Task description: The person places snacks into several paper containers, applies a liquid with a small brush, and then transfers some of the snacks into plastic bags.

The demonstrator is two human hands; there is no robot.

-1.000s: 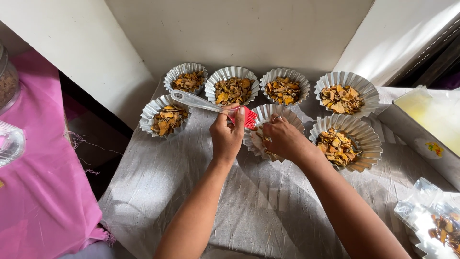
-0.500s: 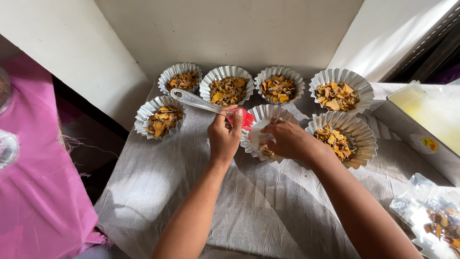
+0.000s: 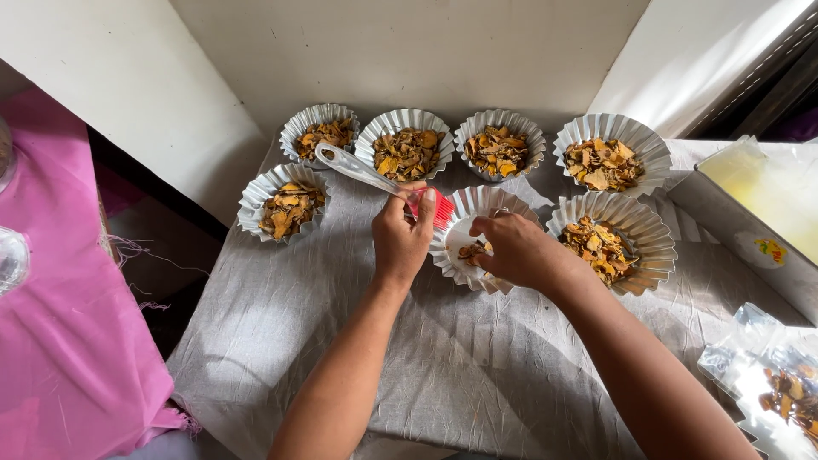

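A grey crinkled cloth [image 3: 477,366] covers the table, with a pink fabric [image 3: 60,341] hanging to the left and a clear packet of chips [image 3: 780,388] at the lower right. On the cloth stand 7 fluted foil cups: 4 in a back row, 1 at the left [image 3: 288,204], 1 full cup at the right [image 3: 615,243], and the nearly empty middle cup [image 3: 469,234], holding only a few orange-brown dried chips. The left hand [image 3: 402,238] is closed around a pastry brush [image 3: 362,172], its clear handle angled up-left and its red bristles touching the middle cup's rim. The right hand [image 3: 515,251] curls over that cup, fingertips pinching chips inside. The light foil could tip or slide under the pressing hands, spilling chips onto the cloth.
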